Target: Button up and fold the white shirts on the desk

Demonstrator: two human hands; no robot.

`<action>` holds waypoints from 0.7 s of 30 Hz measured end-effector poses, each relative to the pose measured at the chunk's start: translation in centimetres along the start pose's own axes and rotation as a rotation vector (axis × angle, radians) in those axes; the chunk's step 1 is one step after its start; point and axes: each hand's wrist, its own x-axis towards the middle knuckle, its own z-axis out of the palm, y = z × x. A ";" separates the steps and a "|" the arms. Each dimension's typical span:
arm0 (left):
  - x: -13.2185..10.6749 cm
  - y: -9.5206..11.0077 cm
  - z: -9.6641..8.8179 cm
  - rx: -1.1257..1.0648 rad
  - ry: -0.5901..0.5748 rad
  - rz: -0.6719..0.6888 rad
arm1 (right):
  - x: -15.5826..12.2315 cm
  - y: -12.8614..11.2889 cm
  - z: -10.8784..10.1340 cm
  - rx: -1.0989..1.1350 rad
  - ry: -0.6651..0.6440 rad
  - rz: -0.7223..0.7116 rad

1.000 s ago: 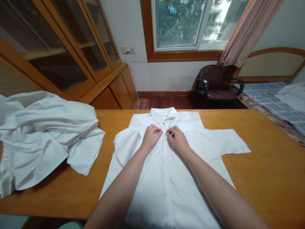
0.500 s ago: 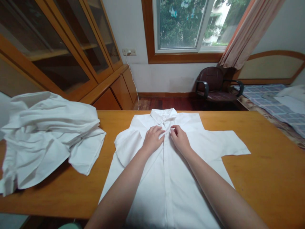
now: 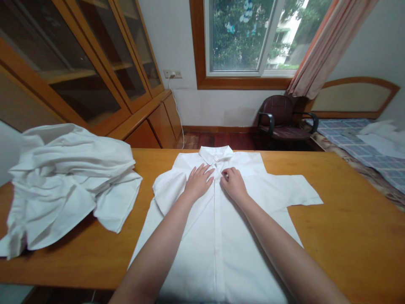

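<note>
A white short-sleeved shirt [image 3: 202, 236] lies front side up on the wooden table, its collar [image 3: 217, 154] at the far edge. The right-hand sleeve is spread out flat, while the left-hand one is folded in over the body. My left hand [image 3: 199, 181] rests flat on the shirt just left of the button strip, fingers stretched out. Close beside it, my right hand [image 3: 233, 181] has its fingers curled in a pinch on the strip's edge below the collar. Its fingertips partly hide the cloth they grip.
A crumpled pile of white clothing [image 3: 76, 181] sits on the table [image 3: 348, 236] at the left. Beyond are a glass-fronted cabinet [image 3: 95, 63], a dark red armchair [image 3: 280, 116], a window [image 3: 240, 38] and a bed [image 3: 357, 131].
My left hand has opened from curled fingers to lying flat on the shirt. My right hand stays pinched by the strip. The view has shifted slightly.
</note>
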 end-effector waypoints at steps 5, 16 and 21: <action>0.9 -1.1 -0.1 0.033 0.015 -0.025 | 1.4 0.2 0.1 0.076 -0.077 -0.080; 2.6 -3.5 -1.0 0.023 0.111 -0.009 | -4.5 -1.2 -4.0 0.128 -0.243 -0.283; 2.3 -3.2 -2.3 -0.025 0.205 0.024 | -6.3 -1.0 -4.6 0.117 -0.239 -0.316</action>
